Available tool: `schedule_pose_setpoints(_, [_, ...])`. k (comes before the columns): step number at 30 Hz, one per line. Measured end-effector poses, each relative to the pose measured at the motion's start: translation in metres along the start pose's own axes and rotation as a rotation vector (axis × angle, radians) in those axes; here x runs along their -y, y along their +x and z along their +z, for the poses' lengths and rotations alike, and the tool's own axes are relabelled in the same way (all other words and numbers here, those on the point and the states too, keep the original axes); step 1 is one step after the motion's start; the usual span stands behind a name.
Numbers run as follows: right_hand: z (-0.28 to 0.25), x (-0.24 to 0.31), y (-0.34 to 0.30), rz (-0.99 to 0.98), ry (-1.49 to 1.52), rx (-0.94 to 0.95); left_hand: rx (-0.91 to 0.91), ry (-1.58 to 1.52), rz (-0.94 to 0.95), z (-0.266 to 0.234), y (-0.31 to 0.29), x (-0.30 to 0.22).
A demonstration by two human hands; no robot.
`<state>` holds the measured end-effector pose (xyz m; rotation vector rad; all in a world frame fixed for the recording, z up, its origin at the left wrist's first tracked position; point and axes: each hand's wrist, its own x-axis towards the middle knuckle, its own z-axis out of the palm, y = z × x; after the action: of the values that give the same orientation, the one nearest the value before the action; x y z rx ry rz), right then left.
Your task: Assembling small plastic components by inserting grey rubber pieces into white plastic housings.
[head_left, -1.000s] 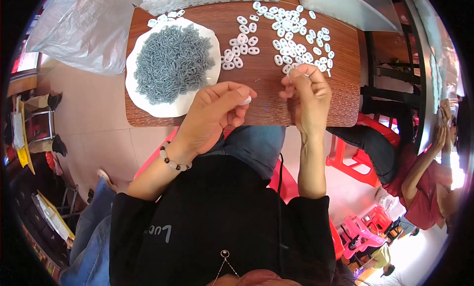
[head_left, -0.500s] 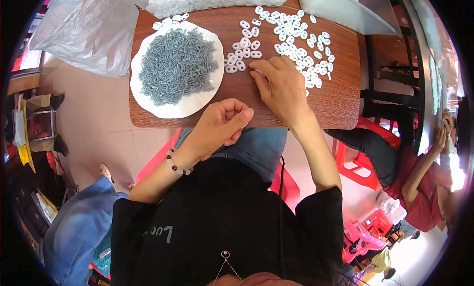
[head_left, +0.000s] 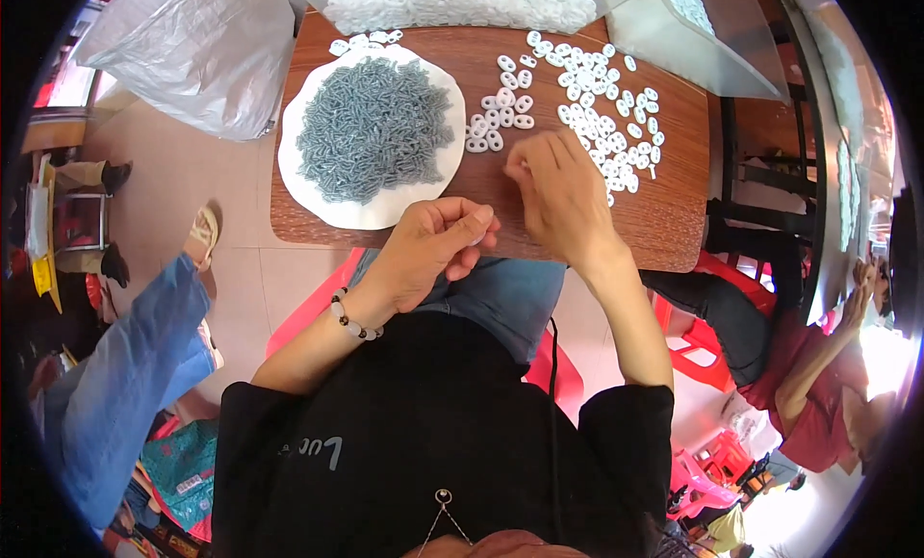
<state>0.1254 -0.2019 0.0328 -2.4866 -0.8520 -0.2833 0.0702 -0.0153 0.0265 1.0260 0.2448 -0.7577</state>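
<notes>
My left hand is closed in a pinch at the near edge of the table, thumb against the fingers. A pale bit shows at its fingertips, too small to name. My right hand hovers over the tabletop, fingers curled and thumb drawn in; whatever they hold, if anything, is hidden. Beyond it lie scattered white oval plastic pieces with two holes. A smaller cluster of the same white pieces sits left of it. At the left, a white scalloped plate bears a heap of small grey springs or screw-like pieces.
The brown wooden table has a clear bin of white pieces at its far edge and another clear bin at the far right. A plastic bag hangs at the left. People sit or stand on both sides.
My right hand has drawn back a little from the white pieces, its fingers curling in. The left hand keeps its pinch. The view has shifted, and a person's leg at the left has moved.
</notes>
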Motion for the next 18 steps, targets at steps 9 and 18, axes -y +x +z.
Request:
schedule_pose_setpoints(9, [-0.036, 0.045, -0.018, -0.067, 0.171, 0.047, 0.076, -0.114, 0.01, 0.001, -0.008, -0.007])
schedule_pose_setpoints(18, [-0.032, 0.059, -0.027, -0.069, 0.101, -0.052, 0.119, -0.001, 0.01, -0.003, -0.014, -0.012])
